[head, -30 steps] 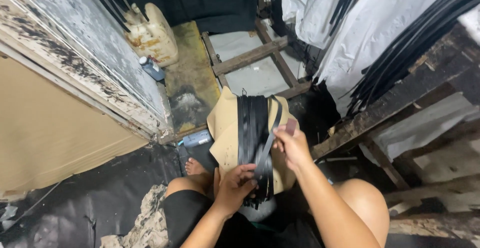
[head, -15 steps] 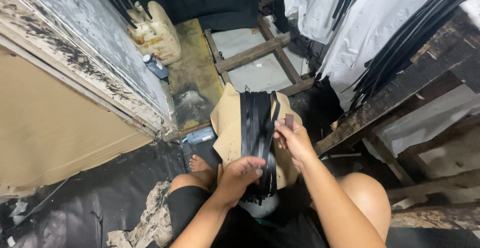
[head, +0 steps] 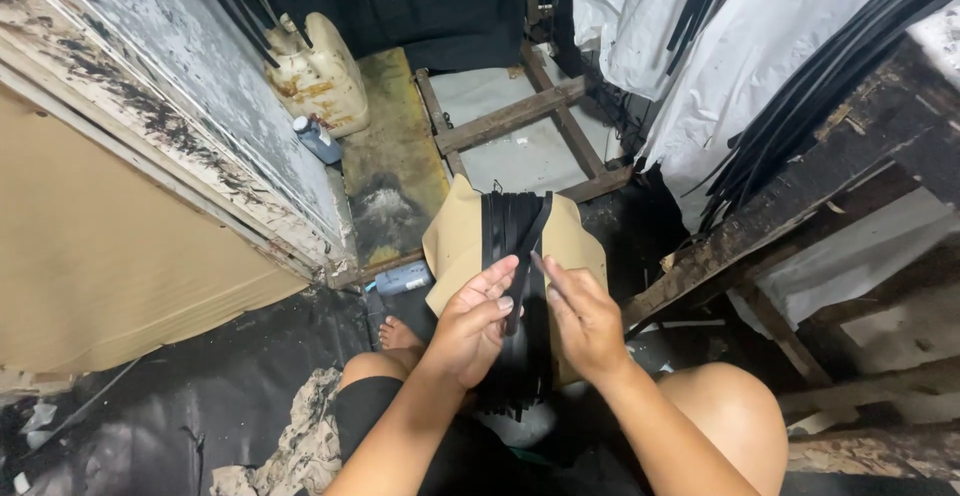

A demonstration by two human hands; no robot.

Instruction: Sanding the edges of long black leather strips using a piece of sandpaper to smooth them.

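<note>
I see a bundle of black strips (head: 508, 231) lying on a tan cardboard sheet (head: 455, 246) in front of the seated person's knees. The bundle's long axis runs near to far, its far end pointing toward the wooden frame (head: 510, 116) on the floor and its near end hidden under the hands. One single black strip (head: 527, 261) is lifted off the bundle; it slants from far right, where it crosses the bundle's right edge, down to near left between the two hands. My left hand (head: 470, 326) has its fingers curled, the fingertips (head: 505, 304) pinching the strip's near end, which sits just right of them. My right hand (head: 585, 321) has its fingers bent loosely, tips beside the strip's right edge; I cannot tell whether they grip it or only touch it. A stained white jug (head: 315, 76) and a small bottle (head: 318, 141) stand far left against the grey wall (head: 190, 76). Another plastic bottle (head: 402, 278) lies near the cardboard's left corner.
</note>
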